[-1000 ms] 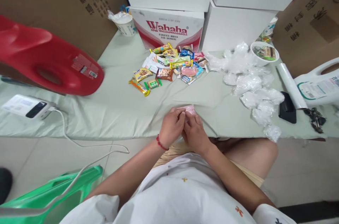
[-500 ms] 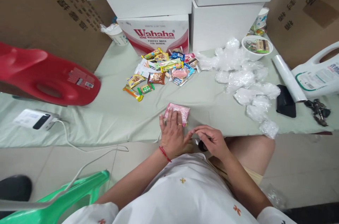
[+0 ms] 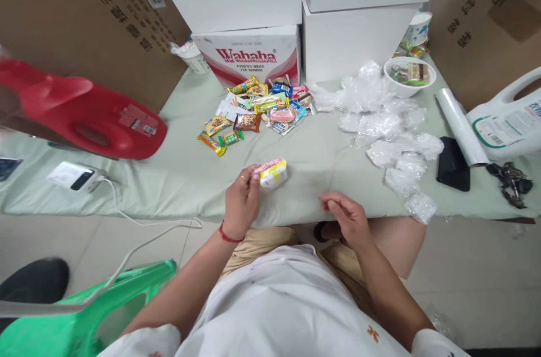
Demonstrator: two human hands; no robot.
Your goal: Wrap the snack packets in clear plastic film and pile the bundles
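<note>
My left hand (image 3: 242,202) pinches a small packet (image 3: 274,174) by its left end, thumb against fingers. The packet is pink along the top, with a yellow and white side facing me, and is tilted up just over the cloth. My right hand (image 3: 347,216) is at the table's front edge, apart from the packet. Its fingers are loosely bent and spread from the thumb, with nothing visible in them. Beyond the packet lies a pile of wrapped snacks (image 3: 247,122). Several clear plastic-wrapped bundles (image 3: 377,129) lie to the right.
A Wahaba-style printed carton (image 3: 253,56) stands behind the snacks. At left are a red jug (image 3: 105,126) and a white device (image 3: 78,175) with a cable. At right are a white bowl (image 3: 391,85), a film roll (image 3: 460,126), a black pouch (image 3: 453,168), keys (image 3: 511,183) and a white jug (image 3: 507,129).
My left hand, earlier lying flat on the packet, has taken hold of its left end and tilted it up. My right hand has come apart from my left thumb.
</note>
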